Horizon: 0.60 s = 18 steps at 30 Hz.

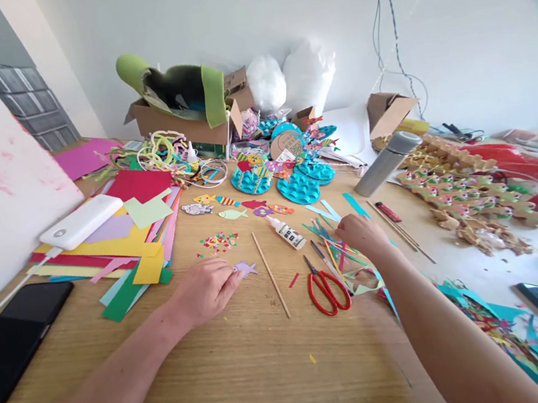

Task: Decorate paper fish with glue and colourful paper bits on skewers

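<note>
My left hand [209, 291] rests on the wooden table with curled fingers, its thumb and fingertips closed on the tail-end edge of a small purple paper fish [246, 269]. Over a loose pile of thin coloured paper strips [329, 236] is my right hand [362, 234], fingers bent down and pressed together; what lies between them is hidden. Red-handled scissors [330, 292] lie below that pile, beside a thin craft knife or pen [327, 259]. A wooden stick [270, 275] and a white glue bottle [288, 233] lie between my hands. Tiny paper bits [219, 243] are heaped above my left hand.
Several finished paper fish [233, 214] lie farther back, before blue egg-tray pieces [298, 187]. Coloured paper sheets [139, 180], a white power bank [83, 222] and a black phone [21, 339] are at left. A grey flask [387, 163] and egg-carton pieces [470, 192] stand right.
</note>
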Each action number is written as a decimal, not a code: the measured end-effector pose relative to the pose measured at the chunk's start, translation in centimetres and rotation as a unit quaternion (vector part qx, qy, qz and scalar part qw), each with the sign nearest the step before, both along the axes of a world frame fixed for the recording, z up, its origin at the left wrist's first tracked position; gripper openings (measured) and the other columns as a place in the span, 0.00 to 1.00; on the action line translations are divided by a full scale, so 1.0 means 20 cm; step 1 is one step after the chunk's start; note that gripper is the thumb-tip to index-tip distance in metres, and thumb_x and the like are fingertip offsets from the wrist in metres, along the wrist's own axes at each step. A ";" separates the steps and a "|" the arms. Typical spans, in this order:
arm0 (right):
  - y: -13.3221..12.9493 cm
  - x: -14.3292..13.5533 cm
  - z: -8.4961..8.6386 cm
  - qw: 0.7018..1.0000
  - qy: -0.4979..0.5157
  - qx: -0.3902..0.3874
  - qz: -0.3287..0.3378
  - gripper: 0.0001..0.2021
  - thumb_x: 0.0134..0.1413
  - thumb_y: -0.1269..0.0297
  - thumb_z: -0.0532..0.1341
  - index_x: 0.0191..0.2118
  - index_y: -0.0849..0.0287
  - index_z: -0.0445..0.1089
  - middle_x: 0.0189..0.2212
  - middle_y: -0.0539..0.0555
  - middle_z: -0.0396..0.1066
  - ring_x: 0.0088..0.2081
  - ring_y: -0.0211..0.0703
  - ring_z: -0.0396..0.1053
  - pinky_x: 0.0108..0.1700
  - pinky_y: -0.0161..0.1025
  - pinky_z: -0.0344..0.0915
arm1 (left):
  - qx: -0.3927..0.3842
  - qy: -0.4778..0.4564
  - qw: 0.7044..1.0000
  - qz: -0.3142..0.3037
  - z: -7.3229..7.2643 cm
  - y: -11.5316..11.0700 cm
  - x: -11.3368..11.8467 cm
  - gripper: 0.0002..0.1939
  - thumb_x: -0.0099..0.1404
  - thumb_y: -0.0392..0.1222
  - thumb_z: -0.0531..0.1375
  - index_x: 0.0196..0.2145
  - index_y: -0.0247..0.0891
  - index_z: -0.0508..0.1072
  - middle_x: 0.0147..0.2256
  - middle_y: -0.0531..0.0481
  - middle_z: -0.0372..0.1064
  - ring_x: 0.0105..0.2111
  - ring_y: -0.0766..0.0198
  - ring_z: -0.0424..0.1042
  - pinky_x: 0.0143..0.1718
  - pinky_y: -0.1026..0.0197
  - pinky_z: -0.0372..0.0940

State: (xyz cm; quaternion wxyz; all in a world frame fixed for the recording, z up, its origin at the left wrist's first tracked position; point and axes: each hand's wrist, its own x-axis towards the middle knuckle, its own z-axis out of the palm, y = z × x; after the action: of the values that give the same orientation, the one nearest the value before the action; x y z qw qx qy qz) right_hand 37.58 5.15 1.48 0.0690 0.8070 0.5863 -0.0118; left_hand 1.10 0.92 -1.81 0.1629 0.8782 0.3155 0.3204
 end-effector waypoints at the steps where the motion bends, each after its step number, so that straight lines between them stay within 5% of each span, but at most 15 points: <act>1: 0.01 -0.01 -0.02 1.000 -0.010 -0.006 -0.001 0.13 0.55 0.66 0.55 0.36 0.66 0.76 0.38 0.68 0.76 0.42 0.56 0.74 0.39 0.41 0.64 | 0.002 -0.012 1.000 0.014 0.01 0.00 0.00 0.19 0.71 0.45 0.49 0.28 0.38 0.73 0.25 0.47 0.72 0.31 0.62 0.74 0.38 0.60 0.68; 9: 0.14 -0.07 -0.03 0.999 -0.041 -0.010 0.017 0.17 0.58 0.67 0.52 0.43 0.69 0.75 0.42 0.72 0.74 0.45 0.58 0.73 0.42 0.44 0.66 | -0.035 -0.158 0.968 0.193 0.09 0.00 -0.05 0.22 0.72 0.46 0.47 0.24 0.38 0.69 0.27 0.48 0.74 0.31 0.63 0.74 0.35 0.62 0.66; 18: 0.19 -0.10 0.01 0.992 -0.007 -0.052 0.115 0.14 0.59 0.62 0.54 0.41 0.57 0.77 0.41 0.57 0.77 0.43 0.46 0.73 0.39 0.34 0.63 | -0.060 -0.180 0.962 0.198 0.10 0.00 -0.05 0.21 0.71 0.47 0.48 0.23 0.38 0.69 0.29 0.48 0.76 0.30 0.63 0.75 0.33 0.62 0.66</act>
State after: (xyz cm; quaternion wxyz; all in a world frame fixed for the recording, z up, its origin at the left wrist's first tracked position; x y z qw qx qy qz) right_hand 35.52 8.96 1.70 0.1160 0.7295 0.6734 -0.0285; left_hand 0.10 0.90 0.26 0.2027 0.7147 0.4671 0.4795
